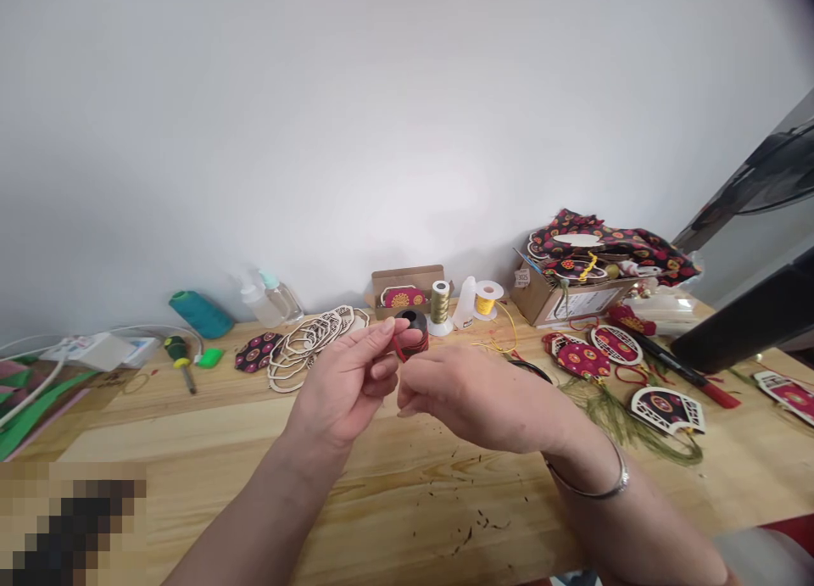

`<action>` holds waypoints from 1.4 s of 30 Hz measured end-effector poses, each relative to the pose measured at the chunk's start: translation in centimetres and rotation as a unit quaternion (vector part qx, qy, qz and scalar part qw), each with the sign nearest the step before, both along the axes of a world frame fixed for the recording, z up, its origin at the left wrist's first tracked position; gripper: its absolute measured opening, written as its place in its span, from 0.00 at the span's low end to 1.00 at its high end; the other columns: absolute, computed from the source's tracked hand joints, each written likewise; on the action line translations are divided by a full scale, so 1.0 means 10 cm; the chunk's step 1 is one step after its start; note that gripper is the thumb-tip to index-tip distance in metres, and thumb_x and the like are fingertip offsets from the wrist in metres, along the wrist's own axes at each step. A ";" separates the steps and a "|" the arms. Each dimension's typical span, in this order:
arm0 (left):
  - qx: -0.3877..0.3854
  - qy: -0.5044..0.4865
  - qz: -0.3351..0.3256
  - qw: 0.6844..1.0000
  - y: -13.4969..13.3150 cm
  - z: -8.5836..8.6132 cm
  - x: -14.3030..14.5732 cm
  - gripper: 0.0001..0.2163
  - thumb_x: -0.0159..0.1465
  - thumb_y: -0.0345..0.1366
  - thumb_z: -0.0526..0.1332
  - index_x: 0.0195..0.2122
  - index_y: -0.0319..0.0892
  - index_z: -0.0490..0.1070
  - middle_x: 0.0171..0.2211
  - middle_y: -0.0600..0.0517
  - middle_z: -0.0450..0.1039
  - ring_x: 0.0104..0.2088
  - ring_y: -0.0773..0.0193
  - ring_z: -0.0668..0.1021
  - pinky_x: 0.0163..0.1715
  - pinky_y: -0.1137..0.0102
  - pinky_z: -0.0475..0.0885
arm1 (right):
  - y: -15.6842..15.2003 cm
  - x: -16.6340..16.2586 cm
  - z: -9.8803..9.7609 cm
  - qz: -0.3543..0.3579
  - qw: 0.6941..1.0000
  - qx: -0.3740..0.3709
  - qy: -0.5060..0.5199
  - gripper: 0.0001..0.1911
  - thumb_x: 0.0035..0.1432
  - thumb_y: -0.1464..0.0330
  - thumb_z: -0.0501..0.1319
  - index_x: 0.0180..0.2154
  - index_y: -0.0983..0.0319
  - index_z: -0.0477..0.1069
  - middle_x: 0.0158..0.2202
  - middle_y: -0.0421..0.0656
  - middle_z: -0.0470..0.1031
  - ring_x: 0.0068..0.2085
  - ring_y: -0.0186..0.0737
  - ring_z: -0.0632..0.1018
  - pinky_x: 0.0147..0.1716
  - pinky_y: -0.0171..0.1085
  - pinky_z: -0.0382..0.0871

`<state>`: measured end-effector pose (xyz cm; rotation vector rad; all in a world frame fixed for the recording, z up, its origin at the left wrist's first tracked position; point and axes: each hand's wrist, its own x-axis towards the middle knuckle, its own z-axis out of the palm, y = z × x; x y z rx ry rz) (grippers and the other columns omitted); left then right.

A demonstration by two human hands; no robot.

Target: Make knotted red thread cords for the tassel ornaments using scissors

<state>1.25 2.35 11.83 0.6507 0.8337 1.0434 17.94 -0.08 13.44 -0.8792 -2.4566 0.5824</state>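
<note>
My left hand (pixel 343 374) is closed in a pinch, thumb against forefinger, on a thin red cord (pixel 398 347). My right hand (pixel 476 391), a bangle at its wrist, is curled just to the right, its fingertips pressed together where the cord reaches them. Its back hides most of what lies inside its grip. Right behind the fingers stands a dark spool (pixel 415 321) with red cord wound on it, partly covered by the left fingertips. A gold thread spool (pixel 440 304) and a spool of yellow cord (pixel 487 301) stand beyond.
Pale openwork frames (pixel 311 340) lie left of centre, near a screwdriver (pixel 181 361) and a teal thread cone (pixel 202 313). To the right are a cardboard box (pixel 565 302) heaped with patterned fabric, tasselled ornaments (pixel 666 410) and a black post (pixel 744 315). Dark scraps (pixel 471 535) litter the tabletop.
</note>
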 end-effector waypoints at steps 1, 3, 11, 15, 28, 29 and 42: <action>-0.001 0.003 0.009 1.000 0.01 0.01 -0.01 0.07 0.57 0.34 0.67 0.31 0.34 0.79 0.27 0.49 0.77 0.17 0.78 0.62 0.14 0.80 0.54 | 0.00 0.00 0.00 0.008 1.000 -0.007 -0.013 0.09 0.60 0.78 0.56 0.33 0.62 0.73 0.30 0.41 0.76 0.29 0.33 0.71 0.27 0.32 0.61; 0.005 0.006 0.028 1.000 0.02 0.01 -0.02 0.06 0.57 0.33 0.67 0.32 0.34 0.78 0.29 0.48 0.78 0.16 0.79 0.62 0.13 0.82 0.51 | 0.00 0.00 0.00 0.027 0.999 -0.009 -0.046 0.10 0.59 0.79 0.57 0.33 0.62 0.73 0.30 0.41 0.76 0.28 0.33 0.71 0.26 0.32 0.60; -0.009 0.004 0.041 0.999 0.09 0.01 -0.01 0.05 0.54 0.29 0.67 0.31 0.31 0.76 0.17 0.58 0.63 0.14 0.78 0.60 0.11 0.83 0.52 | 0.05 -0.05 -0.05 0.026 0.996 0.005 -0.083 0.10 0.55 0.80 0.60 0.29 0.62 0.75 0.25 0.39 0.75 0.25 0.31 0.69 0.23 0.32 0.58; -0.010 0.014 0.062 0.998 0.15 -0.02 -0.02 0.04 0.57 0.29 0.65 0.31 0.32 0.76 0.14 0.61 0.55 0.13 0.79 0.57 0.11 0.82 0.52 | 0.15 0.04 -0.04 0.061 0.997 -0.052 -0.016 0.07 0.57 0.77 0.61 0.31 0.63 0.78 0.29 0.42 0.78 0.28 0.32 0.73 0.29 0.32 0.65; 0.025 0.070 0.051 0.996 0.21 -0.10 -0.03 0.11 0.52 0.36 0.70 0.32 0.32 0.78 0.15 0.64 0.51 0.14 0.80 0.52 0.13 0.81 0.47 | 0.83 -0.21 -0.42 -0.183 0.980 0.081 0.015 0.22 0.53 0.69 0.66 0.51 0.64 0.74 0.44 0.50 0.73 0.46 0.46 0.69 0.48 0.44 0.65; 0.028 0.072 0.046 0.996 0.21 -0.10 -0.03 0.11 0.52 0.36 0.70 0.32 0.32 0.78 0.15 0.64 0.51 0.14 0.80 0.52 0.13 0.81 0.47 | 0.86 -0.26 -0.46 -0.186 0.979 0.089 0.011 0.20 0.54 0.67 0.67 0.50 0.63 0.75 0.44 0.50 0.73 0.47 0.47 0.68 0.49 0.45 0.65; 0.051 0.100 0.041 0.993 0.17 -0.11 -0.01 0.17 0.48 0.40 0.73 0.35 0.33 0.79 0.15 0.64 0.51 0.15 0.79 0.52 0.13 0.81 0.45 | 1.18 -0.05 -0.23 -0.381 0.907 0.056 0.172 0.09 0.58 0.66 0.62 0.32 0.63 0.80 0.37 0.45 0.74 0.35 0.37 0.74 0.39 0.38 0.66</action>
